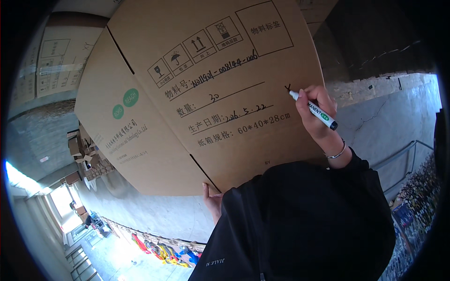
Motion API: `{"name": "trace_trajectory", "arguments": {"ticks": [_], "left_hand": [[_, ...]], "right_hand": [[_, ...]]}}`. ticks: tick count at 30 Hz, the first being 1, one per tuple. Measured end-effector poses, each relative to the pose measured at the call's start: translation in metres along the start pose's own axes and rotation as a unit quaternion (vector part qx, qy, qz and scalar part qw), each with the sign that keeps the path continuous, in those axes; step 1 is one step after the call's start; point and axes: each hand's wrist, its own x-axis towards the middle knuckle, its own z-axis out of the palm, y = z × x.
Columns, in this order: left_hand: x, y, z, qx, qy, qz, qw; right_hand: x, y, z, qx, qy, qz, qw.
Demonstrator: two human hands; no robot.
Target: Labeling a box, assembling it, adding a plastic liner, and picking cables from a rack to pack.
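A large brown cardboard carton point(253, 154), seemingly folded flat, spreads out in front of me, with printed symbols, form lines and black handwriting on its face. My right hand point(316, 105) is closed round a white marker pen point(318, 114) with a black end. The pen's tip points at the carton's right part, just below a small fresh-looking black mark point(288, 87). My left hand point(213, 202) is at the carton's lower edge, beside a dark slot, with a fingertip showing on the face. Its other fingers are partly hidden by the edge and my black sleeve.
Another printed carton point(56, 65) lies at the upper left. Opened cardboard boxes point(84, 150) are farther off on the left. Colourful bundles point(164, 250) lie along the floor at the lower left. A metal rail point(403, 154) and a large heap of small pieces point(415, 192) stand on the right.
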Motion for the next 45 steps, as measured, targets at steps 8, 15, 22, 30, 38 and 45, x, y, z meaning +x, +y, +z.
{"name": "trace_trajectory", "arguments": {"ticks": [8, 15, 22, 30, 38, 45], "left_hand": [[0.014, 0.0, -0.022, 0.002, -0.013, -0.006, 1.0], [0.016, -0.001, -0.024, 0.009, -0.01, 0.019, 1.0], [0.026, -0.002, -0.037, 0.018, 0.002, 0.044, 0.999], [0.043, -0.005, -0.038, -0.043, -0.059, 0.052, 0.996], [0.081, -0.045, -0.093, 0.116, -0.128, 0.338, 0.925], [0.01, -0.006, -0.09, -0.254, -0.142, 0.206, 0.934]], "right_hand": [[0.004, -0.005, -0.001, -0.025, 0.024, 0.038, 0.999], [-0.001, -0.003, 0.003, -0.02, 0.067, 0.053, 0.996], [-0.003, 0.001, 0.003, -0.004, 0.046, 0.029, 0.998], [0.004, 0.016, -0.01, 0.162, 0.107, 0.083, 0.978], [-0.003, -0.033, -0.036, 0.32, -0.029, 0.141, 0.936], [-0.053, 0.016, -0.14, 0.21, 0.063, 0.06, 0.974]]}}
